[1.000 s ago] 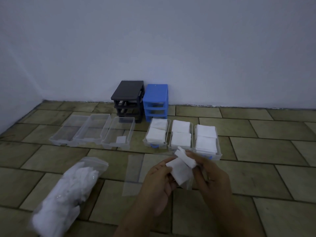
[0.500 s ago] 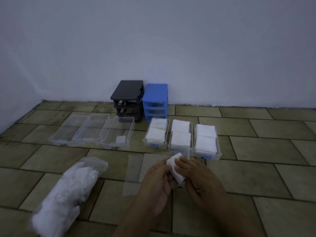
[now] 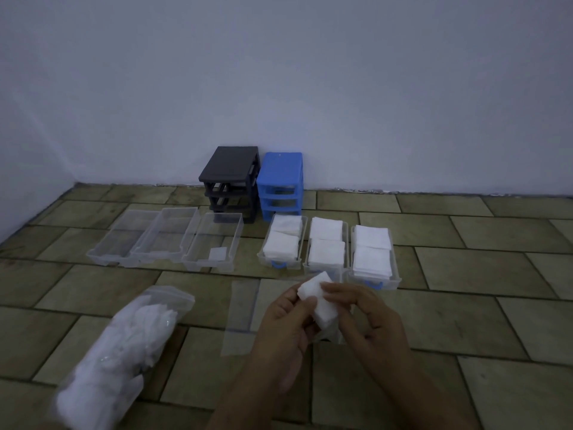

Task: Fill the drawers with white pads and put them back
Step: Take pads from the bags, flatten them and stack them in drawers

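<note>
Both hands hold a small stack of white pads [image 3: 319,299] low in the middle of the view. My left hand [image 3: 285,324] grips it from the left and my right hand [image 3: 362,318] pinches it from the right. Three clear drawers packed with white pads [image 3: 328,246] stand in a row just beyond, the outer two with blue handles. To their left lie three more clear drawers [image 3: 164,237]; the rightmost [image 3: 214,240] holds a single pad. A black drawer frame [image 3: 231,181] and a blue one [image 3: 280,184] stand drawerless against the wall.
A clear zip bag full of white pads [image 3: 121,352] lies on the tiled floor at the lower left. A flat clear plastic wrapper [image 3: 242,315] lies on the tiles beside my left hand. The white wall closes the far side.
A pad that stuck out at the top of the stack has been pressed in; my right hand now sits over the stack's right side. The view has shifted slightly.
</note>
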